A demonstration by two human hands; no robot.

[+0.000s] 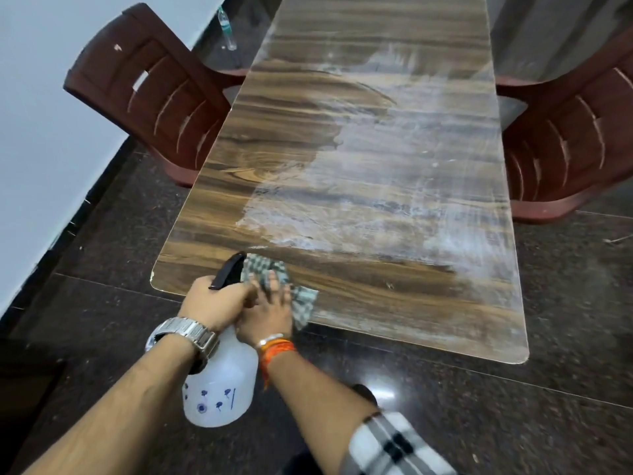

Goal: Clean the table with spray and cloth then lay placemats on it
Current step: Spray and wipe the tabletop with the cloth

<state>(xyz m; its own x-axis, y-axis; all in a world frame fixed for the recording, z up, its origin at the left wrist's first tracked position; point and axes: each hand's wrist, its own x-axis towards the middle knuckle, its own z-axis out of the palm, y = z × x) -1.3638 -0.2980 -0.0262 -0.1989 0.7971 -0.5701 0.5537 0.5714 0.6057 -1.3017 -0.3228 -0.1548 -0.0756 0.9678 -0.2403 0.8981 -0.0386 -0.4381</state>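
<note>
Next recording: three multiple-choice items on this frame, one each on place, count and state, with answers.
1. Where is the cloth? A on the floor; B on the table, near edge, under the right hand; C in a bucket.
2. How many chairs show? A one; B two; C four.
3. The left hand: A grips the spray bottle; B lies flat; C holds a placemat.
Answers: B, fingers press it to the wood; B, one each side; A, fingers wrap its neck.

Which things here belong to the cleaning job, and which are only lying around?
For the job: spray bottle in left hand, checked cloth under right hand, wooden table.
Only around: left chair, right chair, plastic bottle on the floor.
</note>
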